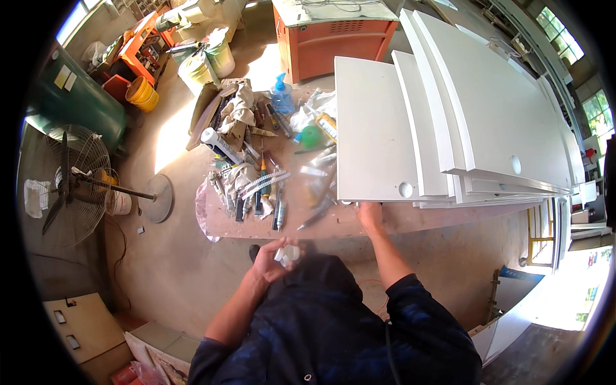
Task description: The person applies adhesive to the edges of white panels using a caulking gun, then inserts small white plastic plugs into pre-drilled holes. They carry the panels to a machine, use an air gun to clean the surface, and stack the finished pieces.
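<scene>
Close in front of my body, my left hand [268, 258] is closed around some small white round pieces [287, 255], perhaps plastic caps; their exact kind is unclear. Farther to the right, my right hand [369, 216] reaches to the near edge of a white panel [375, 135]. Its fingers go under that edge and are mostly hidden, so what they grip does not show. Near its front corner the panel has a round hole [405, 190]. More white panels [507, 109] are stacked to the right, some with similar round holes.
Left of the panels, the table [308, 226] carries tools, tubes, rags, a blue pump bottle [281, 96] and a green roll [311, 136]. A standing fan [77, 173] is at the left, near a green tank [77, 96]. An orange cabinet [333, 48] stands beyond the table.
</scene>
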`<state>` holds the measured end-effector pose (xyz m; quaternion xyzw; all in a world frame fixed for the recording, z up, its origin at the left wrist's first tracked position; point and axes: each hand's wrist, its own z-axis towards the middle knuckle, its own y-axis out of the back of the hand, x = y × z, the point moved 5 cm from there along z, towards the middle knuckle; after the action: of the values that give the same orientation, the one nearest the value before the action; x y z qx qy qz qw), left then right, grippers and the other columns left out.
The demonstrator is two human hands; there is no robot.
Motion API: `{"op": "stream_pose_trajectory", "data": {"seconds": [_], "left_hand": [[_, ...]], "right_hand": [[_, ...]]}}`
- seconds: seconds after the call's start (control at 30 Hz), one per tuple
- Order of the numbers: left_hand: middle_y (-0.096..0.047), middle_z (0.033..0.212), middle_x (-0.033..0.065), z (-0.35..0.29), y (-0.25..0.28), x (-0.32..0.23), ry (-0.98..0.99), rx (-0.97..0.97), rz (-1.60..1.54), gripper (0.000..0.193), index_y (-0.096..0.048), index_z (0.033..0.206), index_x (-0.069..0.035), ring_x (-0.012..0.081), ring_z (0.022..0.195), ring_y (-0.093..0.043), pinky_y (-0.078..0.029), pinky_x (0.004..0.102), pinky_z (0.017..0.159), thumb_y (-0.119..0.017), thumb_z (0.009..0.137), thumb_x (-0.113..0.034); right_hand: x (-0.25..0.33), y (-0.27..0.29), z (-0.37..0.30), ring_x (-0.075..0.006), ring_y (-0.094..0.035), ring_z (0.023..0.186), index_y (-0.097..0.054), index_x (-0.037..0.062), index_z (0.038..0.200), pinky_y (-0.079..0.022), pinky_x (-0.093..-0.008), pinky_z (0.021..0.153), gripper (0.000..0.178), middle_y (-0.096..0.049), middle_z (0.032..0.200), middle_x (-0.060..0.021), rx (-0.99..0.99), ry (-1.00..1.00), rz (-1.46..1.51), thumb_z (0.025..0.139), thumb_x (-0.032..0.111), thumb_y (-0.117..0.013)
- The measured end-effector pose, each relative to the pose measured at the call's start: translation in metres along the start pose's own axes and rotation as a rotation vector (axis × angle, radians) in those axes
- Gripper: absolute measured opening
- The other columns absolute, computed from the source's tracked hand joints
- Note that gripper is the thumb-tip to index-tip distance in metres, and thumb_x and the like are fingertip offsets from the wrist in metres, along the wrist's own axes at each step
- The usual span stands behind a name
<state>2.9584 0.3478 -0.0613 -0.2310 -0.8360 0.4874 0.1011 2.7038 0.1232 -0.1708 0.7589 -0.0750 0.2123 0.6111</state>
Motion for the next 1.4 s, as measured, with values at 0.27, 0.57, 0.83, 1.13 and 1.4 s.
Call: {"op": "stream_pose_trajectory", "data": {"seconds": [0.27, 0.57, 0.83, 1.13, 1.4], "left_hand": [[-0.062, 0.118, 0.0177, -0.002, 0.007, -0.004, -0.021, -0.021, 0.027, 0.03, -0.06, 0.107, -0.006, 0.0294, 0.104, -0.064, -0.057, 0.0285, 0.06, -0.054, 0.099, -0.034], [-0.064, 0.119, 0.0095, -0.044, 0.025, -0.02, -0.167, -0.115, 0.058, 0.047, -0.058, 0.119, -0.015, 0.0215, 0.094, -0.065, -0.05, 0.0271, 0.06, -0.045, 0.099, -0.056], [-0.062, 0.098, 0.0006, -0.116, 0.088, -0.058, -0.313, -0.069, -0.047, 0.036, -0.058, 0.117, -0.014, 0.0099, 0.079, -0.06, -0.045, 0.0261, 0.052, -0.058, 0.097, -0.044], [-0.062, 0.087, 0.0072, -0.231, 0.175, -0.149, -0.368, -0.074, 0.088, 0.042, -0.06, 0.106, -0.006, 0.0122, 0.065, -0.059, -0.044, 0.0227, 0.043, -0.063, 0.088, -0.043], [-0.058, 0.095, 0.0166, -0.299, 0.314, -0.17, -0.506, -0.276, -0.357, 0.028, -0.057, 0.092, -0.005, 0.0198, 0.074, -0.06, -0.047, 0.0238, 0.045, -0.063, 0.09, -0.033]], "right_hand": [[0.026, -0.03, 0.011, -0.0399, -0.063, 0.098, -0.069, 0.0084, 0.11, -0.05, -0.0468, 0.085, 0.033, -0.067, 0.105, -0.019, -0.205, 0.115, 0.023, 0.078, 0.013, -0.075], [0.285, 0.082, -0.125, -0.0334, -0.064, 0.104, -0.063, 0.0074, 0.12, -0.053, -0.0388, 0.087, 0.037, -0.065, 0.117, -0.0138, 0.364, 0.725, 0.548, 0.085, 0.016, -0.073], [0.39, 0.007, -0.142, -0.0323, -0.059, 0.118, -0.05, 0.0094, 0.135, -0.036, -0.0496, 0.112, 0.056, -0.062, 0.129, -0.0129, 0.609, 1.024, 0.328, 0.085, 0.024, -0.072], [0.566, -0.102, -0.14, -0.0301, -0.055, 0.125, -0.057, 0.0066, 0.134, -0.044, -0.0409, 0.106, 0.05, -0.057, 0.136, -0.0169, 1.147, 0.819, 0.544, 0.088, 0.022, -0.072], [0.61, -0.516, 0.014, -0.035, -0.064, 0.111, -0.066, 0.0059, 0.123, -0.049, -0.0411, 0.097, 0.044, -0.067, 0.118, -0.0207, 0.919, 0.506, -0.081, 0.083, 0.024, -0.066]]}}
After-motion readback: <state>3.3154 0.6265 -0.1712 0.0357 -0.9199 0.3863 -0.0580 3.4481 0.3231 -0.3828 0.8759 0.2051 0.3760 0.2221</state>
